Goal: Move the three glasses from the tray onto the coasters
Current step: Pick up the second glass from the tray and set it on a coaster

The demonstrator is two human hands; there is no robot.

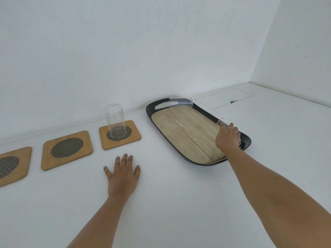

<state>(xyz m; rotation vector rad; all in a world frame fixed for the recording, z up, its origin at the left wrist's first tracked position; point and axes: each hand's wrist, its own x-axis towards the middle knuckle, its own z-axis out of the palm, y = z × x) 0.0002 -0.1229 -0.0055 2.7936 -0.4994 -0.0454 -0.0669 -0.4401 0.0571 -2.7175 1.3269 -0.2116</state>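
Note:
Three wooden coasters with woven oval centres lie in a row on the white counter: the left coaster, the middle coaster and the right coaster. A clear glass stands upright on the right coaster. A black tray with a wood-look floor lies to the right. At the tray's far end a second glass lies on its side. My right hand is wrapped around a third glass at the tray's near right end. My left hand rests flat on the counter, fingers spread.
A white wall runs close behind the coasters and tray. A recessed rectangular hatch with a finger hole sits in the counter behind the tray. A side wall closes the far right corner.

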